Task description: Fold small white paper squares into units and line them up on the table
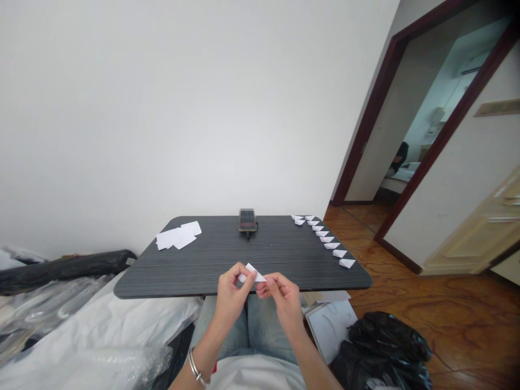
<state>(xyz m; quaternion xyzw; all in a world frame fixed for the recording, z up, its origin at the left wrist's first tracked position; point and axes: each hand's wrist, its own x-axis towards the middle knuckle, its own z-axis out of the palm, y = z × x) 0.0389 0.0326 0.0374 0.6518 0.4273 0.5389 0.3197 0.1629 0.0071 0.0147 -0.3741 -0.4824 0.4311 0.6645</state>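
Above the table's near edge, a small folded piece of white paper point(255, 273) is held between my two hands. My left hand point(234, 285) pinches its left end between thumb and fingers. At the right, the paper narrows to a point, and my right hand point(280, 292) grips that tip with thumb and forefinger. Several folded white paper pieces point(347, 263) lie in a line along the right side of the dark table point(244, 257). A loose pile of flat white paper slips point(179, 236) rests at the back left.
A phone-like device point(247, 219) on a stand sits at the back middle of the table, near the white wall point(203, 108). Black plastic bags point(385, 346) and a white paper bag point(331, 325) are on the floor at right. Plastic-wrapped material point(101, 319) lies at left.
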